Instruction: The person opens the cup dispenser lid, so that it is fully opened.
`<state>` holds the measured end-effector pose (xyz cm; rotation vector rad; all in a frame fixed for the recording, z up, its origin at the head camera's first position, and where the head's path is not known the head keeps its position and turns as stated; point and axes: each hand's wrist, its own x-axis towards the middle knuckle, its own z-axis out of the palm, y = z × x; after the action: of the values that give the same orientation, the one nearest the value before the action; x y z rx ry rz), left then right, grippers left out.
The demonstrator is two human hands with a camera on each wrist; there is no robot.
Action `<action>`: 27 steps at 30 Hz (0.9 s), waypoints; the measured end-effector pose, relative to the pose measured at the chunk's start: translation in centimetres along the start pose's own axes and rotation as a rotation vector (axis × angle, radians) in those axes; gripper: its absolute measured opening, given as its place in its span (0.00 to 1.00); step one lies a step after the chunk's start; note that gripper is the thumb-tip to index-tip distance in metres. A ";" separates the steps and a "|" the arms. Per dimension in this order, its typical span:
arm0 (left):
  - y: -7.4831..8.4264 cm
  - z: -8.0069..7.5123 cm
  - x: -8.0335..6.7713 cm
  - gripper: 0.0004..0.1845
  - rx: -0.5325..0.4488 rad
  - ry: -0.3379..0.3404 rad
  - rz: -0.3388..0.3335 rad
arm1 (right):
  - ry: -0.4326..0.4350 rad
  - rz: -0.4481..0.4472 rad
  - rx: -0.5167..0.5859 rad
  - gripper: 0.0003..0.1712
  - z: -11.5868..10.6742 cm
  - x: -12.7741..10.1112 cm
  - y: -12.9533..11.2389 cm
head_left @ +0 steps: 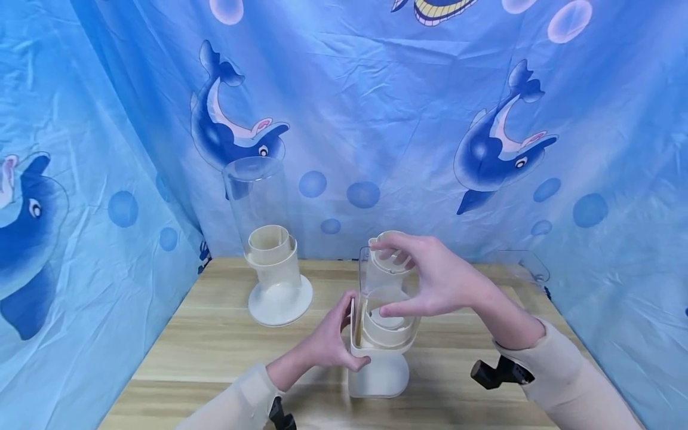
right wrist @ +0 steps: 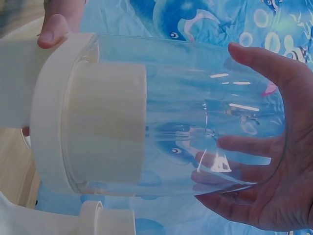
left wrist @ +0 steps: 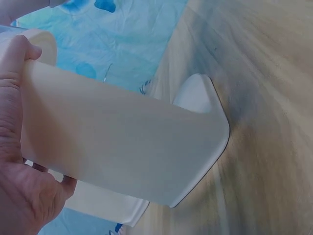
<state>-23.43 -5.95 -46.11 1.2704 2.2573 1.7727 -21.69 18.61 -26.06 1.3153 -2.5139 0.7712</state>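
A dispenser stands on the wooden table [head_left: 215,346] in front of me: a cream base [head_left: 378,373] with a clear container [head_left: 389,286] seated in its collar. My left hand [head_left: 344,334] grips the upper part of the base from the left. The left wrist view shows that left hand [left wrist: 19,127] wrapped round the cream base [left wrist: 127,152], thumb on top. My right hand [head_left: 387,276] holds the clear container from the right, thumb low and fingers over its top rim. Seen from the right wrist, the right hand [right wrist: 230,103] spans the clear container [right wrist: 195,98] beside the cream collar [right wrist: 54,117].
A second dispenser [head_left: 274,263] with a tall clear cylinder on a round cream foot stands at the back left. A clear plastic piece [head_left: 524,266] lies at the table's back right. Blue dolphin-print cloth [head_left: 376,119] hangs round the table on three sides.
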 end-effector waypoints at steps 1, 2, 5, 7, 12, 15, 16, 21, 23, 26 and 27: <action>-0.1 0.0 0.0 0.53 0.006 -0.002 0.005 | 0.001 -0.004 0.002 0.52 0.0 0.0 0.0; -0.1 0.0 0.1 0.53 0.014 -0.003 0.012 | 0.002 -0.008 0.003 0.51 0.0 0.0 0.1; -0.1 0.1 0.3 0.54 0.021 -0.001 0.013 | 0.005 -0.019 0.005 0.51 0.0 -0.1 0.3; -0.1 0.1 0.3 0.54 0.024 -0.001 0.019 | 0.013 -0.026 0.001 0.51 0.1 -0.1 0.4; 0.0 0.2 -0.2 0.54 0.031 0.002 0.015 | 0.128 -0.007 0.046 0.63 1.4 -1.4 0.6; 0.0 0.0 0.0 0.54 0.036 0.007 0.018 | 0.241 0.037 0.150 0.72 2.6 -3.0 1.5; -0.1 0.1 -0.1 0.54 0.033 0.011 0.023 | 0.264 0.052 0.193 0.74 3.2 -3.6 1.9; -0.2 0.0 0.1 0.53 0.010 0.017 0.013 | 0.237 0.119 0.324 0.74 6.7 -6.3 3.9; -0.2 -0.1 0.1 0.53 0.002 0.012 0.004 | 0.206 0.133 0.357 0.70 7.9 -6.8 4.3; -0.2 0.0 0.0 0.53 -0.003 -0.004 -0.013 | 0.200 0.134 0.415 0.63 9.0 -7.2 4.6; -0.2 0.1 0.0 0.53 -0.005 -0.010 -0.021 | 0.205 0.136 0.443 0.62 9.1 -7.2 4.5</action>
<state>-23.52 -5.91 -46.32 1.2464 2.2511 1.7603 -20.58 20.96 -38.30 1.1118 -2.3669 1.4791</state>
